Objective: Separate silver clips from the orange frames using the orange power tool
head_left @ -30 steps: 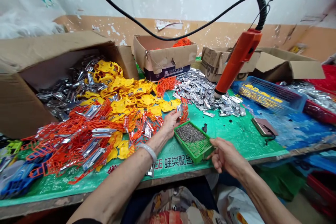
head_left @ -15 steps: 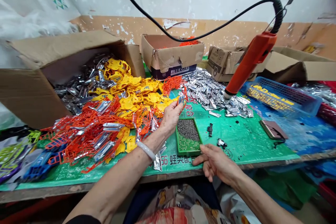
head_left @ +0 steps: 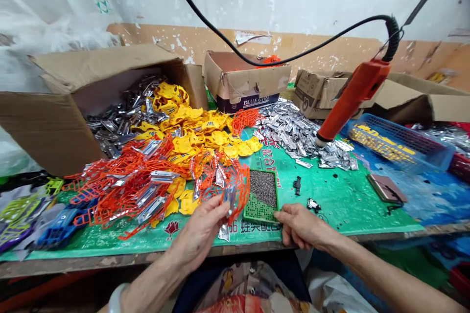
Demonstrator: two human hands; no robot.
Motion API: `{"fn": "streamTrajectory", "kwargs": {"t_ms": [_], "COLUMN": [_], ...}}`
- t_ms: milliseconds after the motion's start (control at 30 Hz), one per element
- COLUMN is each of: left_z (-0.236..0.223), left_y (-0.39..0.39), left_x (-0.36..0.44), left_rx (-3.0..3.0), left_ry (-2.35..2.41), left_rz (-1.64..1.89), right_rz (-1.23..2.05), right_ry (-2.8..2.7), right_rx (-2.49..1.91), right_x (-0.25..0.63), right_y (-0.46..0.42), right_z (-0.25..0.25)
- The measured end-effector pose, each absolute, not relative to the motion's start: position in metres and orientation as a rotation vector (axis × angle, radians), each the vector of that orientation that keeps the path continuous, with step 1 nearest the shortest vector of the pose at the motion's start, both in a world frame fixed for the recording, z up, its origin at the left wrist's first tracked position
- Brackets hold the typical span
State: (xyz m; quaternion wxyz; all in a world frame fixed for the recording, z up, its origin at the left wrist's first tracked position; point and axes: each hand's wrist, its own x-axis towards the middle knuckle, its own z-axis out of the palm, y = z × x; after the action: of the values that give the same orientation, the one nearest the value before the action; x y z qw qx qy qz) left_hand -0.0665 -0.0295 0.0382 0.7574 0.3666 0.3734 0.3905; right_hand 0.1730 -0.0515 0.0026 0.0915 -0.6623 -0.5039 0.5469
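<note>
My left hand [head_left: 205,222] pinches an orange plastic frame [head_left: 241,188] with a shiny metal plate [head_left: 229,195] on it, held low over the table's front edge. To its right lies a shallow green tray [head_left: 278,190] with small dark screws [head_left: 265,187] heaped toward its far side. My right hand [head_left: 299,225] has thumb and fingers closed at the tray's near right corner; the fingertips are partly hidden. Left of my left hand spreads a heap of orange frames with metal plates [head_left: 121,181], and behind it a pile of yellow plastic parts [head_left: 205,124].
An orange electric screwdriver [head_left: 352,102] hangs from a black cable [head_left: 227,41] over loose metal plates [head_left: 293,127]. Cardboard boxes [head_left: 253,85] line the wall. To the right are a blue basket [head_left: 433,151], a brown notebook [head_left: 385,188] and small black parts [head_left: 297,185].
My left hand has come back toward me with the orange frame, from beyond the tray. My right hand has closed at the tray's corner, and the tray has shifted slightly left.
</note>
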Motion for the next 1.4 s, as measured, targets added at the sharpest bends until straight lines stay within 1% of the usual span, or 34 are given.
{"fn": "streamTrajectory", "kwargs": {"t_ms": [67,200,233,300,467,667,933,1133,1400], "left_z": [0.032,0.021,0.019,0.015,0.004,-0.002,0.021,0.032,0.056], "left_y": [-0.045,-0.062,-0.063,-0.063,-0.055,-0.041,-0.014,0.007,0.014], "left_x": [-0.075,-0.071,-0.067,-0.057,-0.041,-0.04,-0.021,-0.01,-0.004], "left_rx": [0.769,0.649,0.61,0.533,0.404,0.348,0.419,0.42,0.475], "left_ry": [0.783,0.691,0.662,0.609,0.61,0.644,0.585,0.636,0.614], "left_rz": [0.808,0.769,0.794,0.86,0.963,1.092,1.165,1.184,1.171], "right_rz": [1.421,0.832,0.74,0.659,0.708,0.768,0.81,0.831,0.827], "right_ry": [-1.644,-1.85,-1.9,-2.028,-2.303,-2.349,-1.985,-1.638,-1.45], "right_rx": [-2.035,-2.086,-2.065,-1.991,-1.816,-1.783,-1.828,-1.896,-1.899], "right_x": [0.179,0.193,0.194,0.192,0.185,0.195,0.218,0.216,0.209], "right_y": [-0.044,-0.007,0.005,0.028,0.066,0.063,0.02,-0.012,-0.023], "right_z": [0.006,0.012,0.012,0.011,0.013,0.01,-0.005,-0.014,-0.001]}}
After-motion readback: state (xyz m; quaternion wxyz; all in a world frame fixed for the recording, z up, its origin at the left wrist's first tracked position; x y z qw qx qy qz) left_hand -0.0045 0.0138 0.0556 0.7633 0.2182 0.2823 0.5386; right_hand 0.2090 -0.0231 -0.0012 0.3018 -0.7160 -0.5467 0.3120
